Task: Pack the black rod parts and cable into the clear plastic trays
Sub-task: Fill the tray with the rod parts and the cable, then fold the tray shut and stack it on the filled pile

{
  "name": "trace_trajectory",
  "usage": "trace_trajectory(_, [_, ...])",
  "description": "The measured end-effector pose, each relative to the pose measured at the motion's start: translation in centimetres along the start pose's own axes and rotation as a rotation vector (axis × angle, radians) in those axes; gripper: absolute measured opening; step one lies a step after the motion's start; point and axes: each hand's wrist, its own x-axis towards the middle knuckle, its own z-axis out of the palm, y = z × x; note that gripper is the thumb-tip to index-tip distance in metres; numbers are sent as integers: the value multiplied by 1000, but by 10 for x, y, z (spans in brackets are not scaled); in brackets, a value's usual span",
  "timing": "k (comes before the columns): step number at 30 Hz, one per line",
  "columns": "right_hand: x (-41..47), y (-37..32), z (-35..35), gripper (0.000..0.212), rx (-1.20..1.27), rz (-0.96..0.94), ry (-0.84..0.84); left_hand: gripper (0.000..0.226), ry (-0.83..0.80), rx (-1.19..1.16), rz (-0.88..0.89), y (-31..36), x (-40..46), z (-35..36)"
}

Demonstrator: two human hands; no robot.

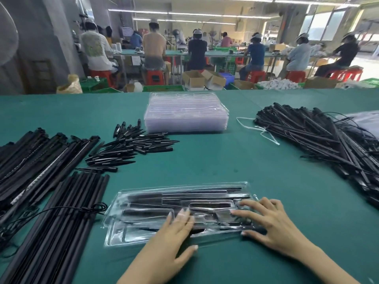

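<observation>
A clear plastic tray (143,203) lies in front of me on the green table (235,160), with black rod parts in its slots. My left hand (174,238) rests flat on the tray's near middle, fingers spread. My right hand (274,224) presses flat on the tray's right end, fingers apart. Neither hand grips anything. Long black rods (61,218) lie at my left, with a black cable (82,210) looped across them. Short pointed black parts (131,146) are heaped behind them. A stack of empty clear trays (186,115) stands at the table's far middle.
A big pile of black rods with thin cables (328,140) fills the right side, next to a loose white strap (260,130). More dark rods (30,154) lie at far left. Beyond the table edge, several people sit on red stools at other benches.
</observation>
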Motion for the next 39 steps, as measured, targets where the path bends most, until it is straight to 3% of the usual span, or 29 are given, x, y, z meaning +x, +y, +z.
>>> trace_trajectory(2, [0,-1,2,43,18,1,10,66,-106,88,59,10,-15,-19])
trace_trajectory(3, [0,-2,2,42,24,1,21,50,-32,35,156,8,-19,-14])
trace_trajectory(5, [0,-2,2,41,37,-4,45,37,-277,-223,125,11,-20,-36])
trace_trajectory(6, [0,-2,2,40,44,-6,52,34,-176,-299,120,8,-16,-47])
trace_trajectory(7, [0,-2,1,40,52,-4,49,40,36,-315,99,1,-9,-53])
trace_trajectory(9, [-1,-4,0,40,71,16,33,40,223,-172,-25,-17,14,-60])
trace_trajectory(13, [-1,-6,-1,42,104,26,0,49,-65,150,-269,-54,49,-27])
trace_trajectory(19, [1,-3,-5,38,170,78,-47,50,-3,152,-281,-71,50,6])
trace_trajectory(24, [39,-15,-5,37,172,256,78,50,-12,126,-302,-68,52,6])
trace_trajectory(29, [85,-53,22,49,14,225,-368,49,38,129,-335,-63,51,13])
trace_trajectory(39, [93,-63,34,55,-7,213,-469,50,33,96,-374,-68,56,9])
